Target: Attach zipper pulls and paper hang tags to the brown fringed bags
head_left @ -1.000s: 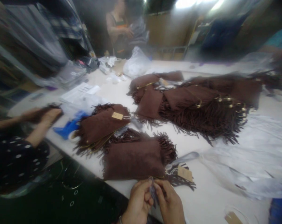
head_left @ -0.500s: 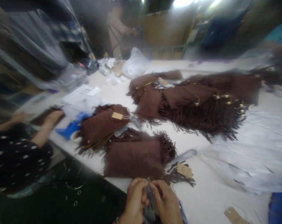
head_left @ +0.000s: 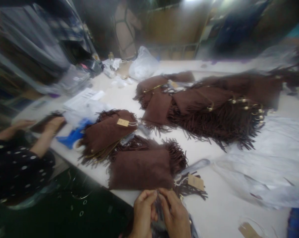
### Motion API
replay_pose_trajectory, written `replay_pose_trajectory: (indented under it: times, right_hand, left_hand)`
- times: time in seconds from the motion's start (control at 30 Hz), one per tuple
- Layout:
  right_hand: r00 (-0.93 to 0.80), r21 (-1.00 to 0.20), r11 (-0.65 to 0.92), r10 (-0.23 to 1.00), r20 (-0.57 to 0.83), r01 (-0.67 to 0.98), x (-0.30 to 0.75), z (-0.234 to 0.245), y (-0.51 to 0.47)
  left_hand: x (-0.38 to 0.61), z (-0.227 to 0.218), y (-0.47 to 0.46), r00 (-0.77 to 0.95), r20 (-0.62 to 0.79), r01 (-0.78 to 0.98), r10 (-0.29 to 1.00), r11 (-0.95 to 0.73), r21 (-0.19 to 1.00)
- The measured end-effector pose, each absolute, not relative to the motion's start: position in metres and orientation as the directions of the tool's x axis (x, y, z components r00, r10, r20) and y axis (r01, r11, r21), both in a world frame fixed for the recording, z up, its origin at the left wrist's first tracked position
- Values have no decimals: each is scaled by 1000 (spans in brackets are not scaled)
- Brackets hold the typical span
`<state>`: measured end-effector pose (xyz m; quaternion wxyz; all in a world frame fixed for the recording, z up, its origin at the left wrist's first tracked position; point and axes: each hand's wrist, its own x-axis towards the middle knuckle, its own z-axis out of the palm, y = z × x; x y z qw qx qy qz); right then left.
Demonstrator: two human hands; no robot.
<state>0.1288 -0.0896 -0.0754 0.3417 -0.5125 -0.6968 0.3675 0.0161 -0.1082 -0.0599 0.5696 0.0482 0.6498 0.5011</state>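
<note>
A dark brown fringed pouch (head_left: pixel 141 168) lies flat at the table's front edge, its fringe spread behind it and to the right. Just below its near edge, my left hand (head_left: pixel 144 211) and my right hand (head_left: pixel 175 211) are close together, fingertips pinched. Between them shows a thin grey, shiny piece (head_left: pixel 159 219), mostly covered by the fingers; its kind cannot be made out. A tan tag (head_left: pixel 196 182) on a white string lies by the pouch's right corner.
Several more brown fringed pouches (head_left: pixel 204 99) are piled behind, and a tagged stack (head_left: pixel 104 132) lies left. Clear plastic bags (head_left: pixel 268 158) cover the right side. A blue tape dispenser (head_left: pixel 73 135) stands near a co-worker's hand (head_left: pixel 55 124), which rests on a brown piece.
My hands stay pinched in nearly the same place, with small finger shifts. The view has tilted slightly. The person in the background has turned and drawn an arm in.
</note>
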Motion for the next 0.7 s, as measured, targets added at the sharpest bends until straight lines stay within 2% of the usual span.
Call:
replay_pose_trajectory:
  times: [0.33,0.53,0.7]
  right_hand:
    - [-359,-853,279,926,117,441,134,-73,-87]
    - [-385,-803,315,915,117,506,133,-68,-84]
    - [-381,-831,253,923,53,496,134,-63,-82]
  left_hand:
    - [19,-60,-106,-370,-688,-501,625,489,714]
    - [22,-62,-104,-358,-715,-574,601,462,676]
    - [23,-56,-104,-335,-728,-647,598,416,639]
